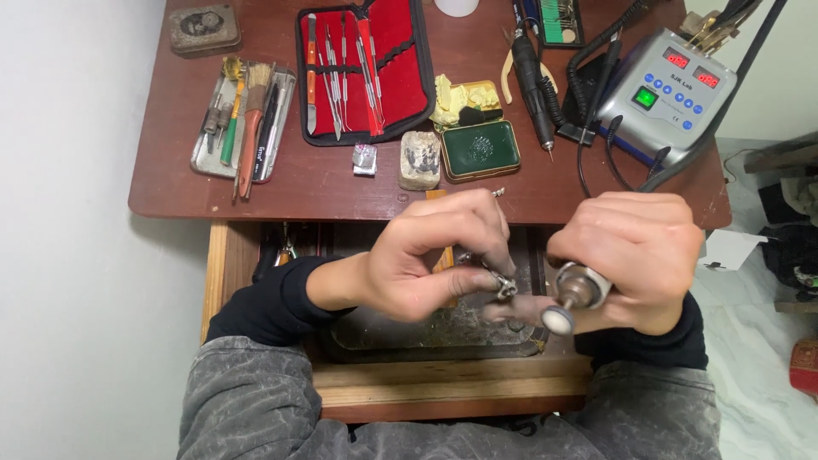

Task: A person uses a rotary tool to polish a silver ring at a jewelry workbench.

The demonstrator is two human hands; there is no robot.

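1. The left hand point(430, 255) pinches a small silvery metal piece point(504, 286) between its fingertips, over the open drawer point(426, 336).
2. The right hand point(635, 255) is clenched around a rotary handpiece point(581, 290), whose white polishing wheel point(558, 320) sits just beside the piece.
3. Behind them, a red tool case point(366, 68) lies open on the brown desk point(298, 183).

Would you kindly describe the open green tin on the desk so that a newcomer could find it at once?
Start at the brown wooden desk, then find the red-lined tool case at its centre. Just right of and below that case lies the green tin, a shallow rounded rectangle with a gold rim, the only dark green dish there.
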